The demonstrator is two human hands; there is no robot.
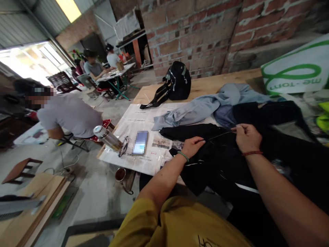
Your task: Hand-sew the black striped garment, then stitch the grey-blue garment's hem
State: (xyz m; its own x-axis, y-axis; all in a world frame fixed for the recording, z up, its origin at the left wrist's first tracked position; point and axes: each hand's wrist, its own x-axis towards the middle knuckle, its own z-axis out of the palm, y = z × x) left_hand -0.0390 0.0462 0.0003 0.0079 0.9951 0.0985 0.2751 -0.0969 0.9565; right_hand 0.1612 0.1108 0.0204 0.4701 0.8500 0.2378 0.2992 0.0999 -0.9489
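Brick wall (205,31) behind, wooden bench (205,87) below it, spread with newspaper (138,123). Black garment (221,161) across the near right of the bench, pale blue garment (205,106) just beyond and touching it. Black backpack (177,82) farther back on the bare wood. Metal flask (106,136) lying on the newspaper's left edge, phone (140,142) near it. Left hand (194,145) pressing the black cloth flat, fingers loose. Right hand (246,137) pinched on a thin thread (218,135) stretched between both hands
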